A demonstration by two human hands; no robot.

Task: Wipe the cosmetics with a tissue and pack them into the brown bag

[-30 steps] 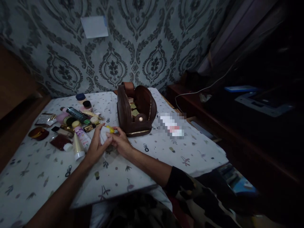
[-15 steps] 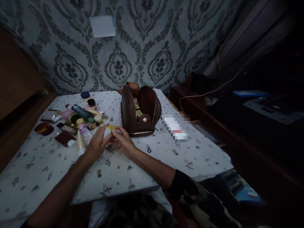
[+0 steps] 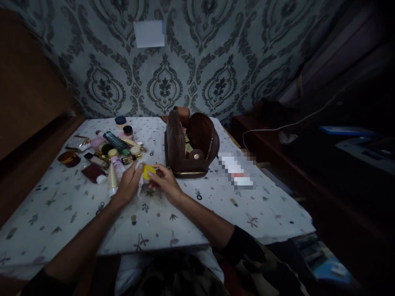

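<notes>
Between my hands, above the printed tablecloth, is a small round yellow item (image 3: 149, 171), perhaps a lid or a small jar. My right hand (image 3: 168, 183) pinches it between thumb and fingers. My left hand (image 3: 128, 183) is closed on a thin white wipe or tissue (image 3: 140, 188), which hangs down against the yellow item's left side. Just beyond my right hand stands a brown handbag (image 3: 174, 146), unzipped, with some yellowish things inside. A gold tube (image 3: 112, 180) with a white cap and a pink-and-white tube (image 3: 117, 166) lie close to my left hand.
Several cosmetics crowd the left side, including a dark green bottle (image 3: 114, 142), a dark red bottle (image 3: 92, 172), a brown round container (image 3: 68, 159) and a blue-lidded jar (image 3: 120, 120). A blurred-out white object (image 3: 237, 170) lies right of the bag. The tablecloth's (image 3: 222, 209) edge is near me.
The yellow item has been turned so its round face shows more. The white wipe now hangs lower beside it. The whole view has shifted, so things appear further right.
</notes>
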